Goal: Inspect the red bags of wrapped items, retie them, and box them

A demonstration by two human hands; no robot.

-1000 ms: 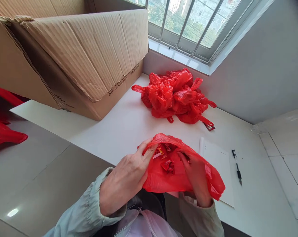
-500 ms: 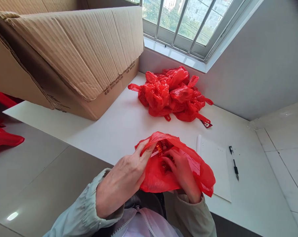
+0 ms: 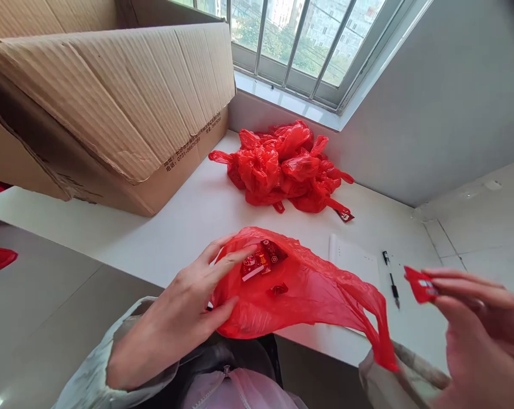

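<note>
My left hand grips the left rim of an open red plastic bag at the near edge of the white table. Small red wrapped sweets lie inside the bag. My right hand is raised off to the right, out of the bag, and pinches one small red packet between its fingertips. One bag handle droops toward my right sleeve.
A heap of filled, tied red bags lies at the back by the window. A big cardboard box with an open flap stands at the left. A white sheet and a black pen lie at the right.
My right hand has come out of the bag and swung up to the right with a red packet. The left hand keeps its hold on the bag rim.
</note>
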